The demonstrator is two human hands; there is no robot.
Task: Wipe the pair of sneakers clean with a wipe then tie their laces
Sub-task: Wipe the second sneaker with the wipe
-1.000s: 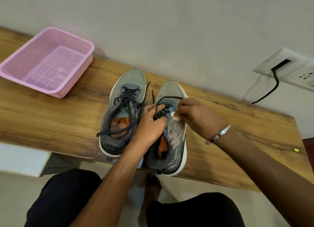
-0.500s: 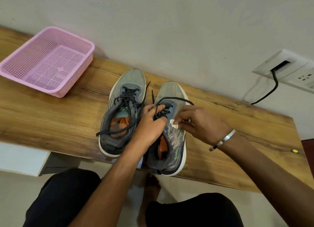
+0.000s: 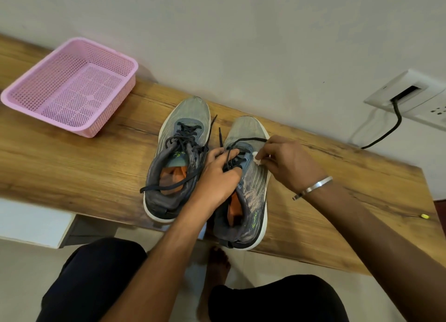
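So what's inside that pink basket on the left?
Nothing shows inside the pink basket: only its perforated floor and walls. It sits on the wooden shelf, and whatever lies directly beneath it is hidden.

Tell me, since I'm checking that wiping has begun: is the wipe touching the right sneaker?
Touching. The head view shows the wipe, pinched by the right hand, pressed on the right sneaker upper.

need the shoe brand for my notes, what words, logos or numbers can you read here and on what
Left sneaker's tongue: green print, partly legible letters like "NT", too blurred to read whole.
Right sneaker's heel side: green mark, too small to read.
Wall socket: no text shows.
Pink basket: no text shows.
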